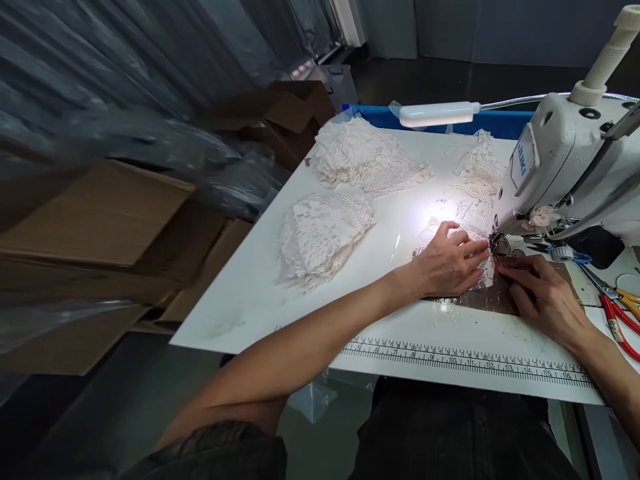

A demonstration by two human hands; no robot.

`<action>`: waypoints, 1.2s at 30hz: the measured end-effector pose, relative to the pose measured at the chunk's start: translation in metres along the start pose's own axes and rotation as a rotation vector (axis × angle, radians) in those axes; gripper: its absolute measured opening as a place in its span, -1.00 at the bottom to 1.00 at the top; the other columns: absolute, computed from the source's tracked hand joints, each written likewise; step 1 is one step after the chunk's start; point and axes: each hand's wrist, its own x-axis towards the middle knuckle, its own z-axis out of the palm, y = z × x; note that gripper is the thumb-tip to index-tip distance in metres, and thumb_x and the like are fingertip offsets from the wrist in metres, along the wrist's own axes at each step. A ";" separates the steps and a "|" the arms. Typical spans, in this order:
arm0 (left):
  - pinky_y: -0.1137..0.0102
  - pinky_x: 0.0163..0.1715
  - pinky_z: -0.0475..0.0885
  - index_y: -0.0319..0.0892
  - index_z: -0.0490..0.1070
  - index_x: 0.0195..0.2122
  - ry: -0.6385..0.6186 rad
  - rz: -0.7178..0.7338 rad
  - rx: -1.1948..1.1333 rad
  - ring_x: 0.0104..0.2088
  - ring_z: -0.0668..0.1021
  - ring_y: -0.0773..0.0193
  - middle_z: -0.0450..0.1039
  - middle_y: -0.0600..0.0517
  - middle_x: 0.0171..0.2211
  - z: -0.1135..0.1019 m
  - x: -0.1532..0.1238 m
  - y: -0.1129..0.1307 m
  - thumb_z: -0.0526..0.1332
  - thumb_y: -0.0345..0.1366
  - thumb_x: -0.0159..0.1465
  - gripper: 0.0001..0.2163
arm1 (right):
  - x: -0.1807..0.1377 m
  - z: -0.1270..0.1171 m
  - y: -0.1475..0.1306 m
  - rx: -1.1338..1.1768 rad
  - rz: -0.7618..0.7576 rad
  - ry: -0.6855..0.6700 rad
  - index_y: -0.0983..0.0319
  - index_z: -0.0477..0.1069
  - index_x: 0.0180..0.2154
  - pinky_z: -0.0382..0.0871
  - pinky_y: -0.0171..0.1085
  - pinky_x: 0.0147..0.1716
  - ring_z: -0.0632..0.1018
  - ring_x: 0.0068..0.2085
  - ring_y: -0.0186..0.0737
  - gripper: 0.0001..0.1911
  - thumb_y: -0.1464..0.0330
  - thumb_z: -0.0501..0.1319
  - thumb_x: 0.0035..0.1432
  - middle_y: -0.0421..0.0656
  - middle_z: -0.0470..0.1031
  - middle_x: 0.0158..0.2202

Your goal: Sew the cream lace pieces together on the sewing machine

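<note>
Pressing down with flat, outstretched fingers, the left hand (pixel 450 263) holds a lace piece (pixel 487 273) under its fingertips at the sewing machine (pixel 560 167) needle. Just beside it, the right hand (pixel 543 297) rests flat on the lace's edge.

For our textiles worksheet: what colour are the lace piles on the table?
White to off-white lace piles, with an openwork pattern. They show best in the head view.

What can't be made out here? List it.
Head view:
- Needle area: hidden by fingertips and glare from the lamp.
- Lace under the hands: mostly covered by left hand and right hand.
- Red-handled tool: cut by right edge.
- Cartons: motion-blurred.
</note>
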 end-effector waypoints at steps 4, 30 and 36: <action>0.08 0.00 0.21 -0.19 0.44 0.02 -0.025 -0.018 -0.027 -0.18 0.49 0.16 0.46 -0.03 0.07 -0.001 0.000 0.000 -0.03 -0.23 0.41 -0.68 | 0.000 0.003 0.000 -0.040 -0.013 -0.018 0.28 0.51 -0.05 0.55 -0.23 -0.36 0.52 -0.26 -0.19 -0.66 0.40 0.01 0.30 0.00 0.40 -0.16; 0.15 -0.14 0.27 -0.24 0.46 -0.05 0.061 0.018 0.011 -0.23 0.48 0.17 0.50 -0.03 0.03 -0.002 0.002 0.000 -0.02 -0.23 0.41 -0.69 | -0.001 0.001 -0.001 -0.134 -0.175 -0.095 0.28 0.42 0.00 0.55 -0.17 -0.31 0.48 -0.21 -0.12 -0.67 0.43 -0.04 0.34 0.04 0.39 -0.19; 0.13 -0.10 0.27 -0.22 0.44 -0.01 0.014 0.009 -0.007 -0.20 0.48 0.17 0.48 -0.05 0.06 -0.003 0.001 0.000 -0.01 -0.24 0.41 -0.69 | -0.002 0.004 0.000 -0.099 -0.081 -0.021 0.34 0.42 -0.03 0.56 -0.21 -0.28 0.51 -0.20 -0.14 -0.70 0.44 -0.01 0.32 0.06 0.40 -0.15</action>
